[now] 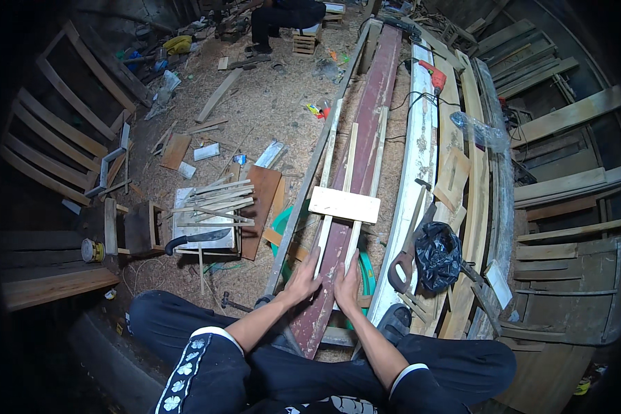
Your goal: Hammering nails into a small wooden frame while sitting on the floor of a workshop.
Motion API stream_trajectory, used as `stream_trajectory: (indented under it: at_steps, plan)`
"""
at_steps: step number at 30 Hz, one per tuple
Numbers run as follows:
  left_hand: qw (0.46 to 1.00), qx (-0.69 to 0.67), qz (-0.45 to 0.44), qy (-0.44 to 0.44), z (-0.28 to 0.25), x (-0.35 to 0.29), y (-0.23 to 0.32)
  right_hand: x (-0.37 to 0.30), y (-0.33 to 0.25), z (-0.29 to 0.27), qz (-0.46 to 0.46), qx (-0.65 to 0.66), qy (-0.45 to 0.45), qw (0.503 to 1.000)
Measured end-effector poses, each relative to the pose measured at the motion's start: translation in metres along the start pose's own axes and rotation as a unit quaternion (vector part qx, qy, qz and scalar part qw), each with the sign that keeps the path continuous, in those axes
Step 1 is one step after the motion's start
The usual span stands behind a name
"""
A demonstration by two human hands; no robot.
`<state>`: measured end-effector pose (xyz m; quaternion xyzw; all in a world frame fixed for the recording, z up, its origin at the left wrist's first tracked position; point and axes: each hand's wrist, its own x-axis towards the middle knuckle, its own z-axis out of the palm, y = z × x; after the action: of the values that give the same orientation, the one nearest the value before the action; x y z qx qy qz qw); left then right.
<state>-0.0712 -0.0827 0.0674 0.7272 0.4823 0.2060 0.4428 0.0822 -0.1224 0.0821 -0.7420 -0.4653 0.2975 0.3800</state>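
Observation:
My left hand (302, 277) is closed around the near end of a thin pale wooden strip (325, 231). Beside it, my right hand (347, 281) grips the near end of a second strip (355, 237). Both strips run away from me along a worn dark-red plank (337, 262). A short, light wooden board (344, 204) lies crosswise over them, a little beyond my fingers. Farther out, more narrow strips (380, 141) extend along the red plank. My fingertips are partly hidden by the strips.
On the right, a white plank (415, 131) bears a handsaw (401, 269), with a black plastic bag (438, 257) and a red power tool (435, 77) nearby. Left, a knife (199, 238) rests beside stacked sticks (221, 203). A hammer (236, 302) lies near my left leg. Another person (283, 19) sits far off.

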Motion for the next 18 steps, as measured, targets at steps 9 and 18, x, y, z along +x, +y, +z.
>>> stream_trajectory:
  at_steps: [9, 18]
  plan:
    - [0.998, 0.008, 0.067, -0.015, -0.011, 0.014, 0.015, 0.015, 0.02, -0.012, -0.037, -0.038, 0.012, 0.999]
    - [0.998, 0.011, 0.053, 0.017, -0.002, 0.005, 0.02, 0.007, 0.014, -0.015, 0.0, -0.011, 0.021, 1.0]
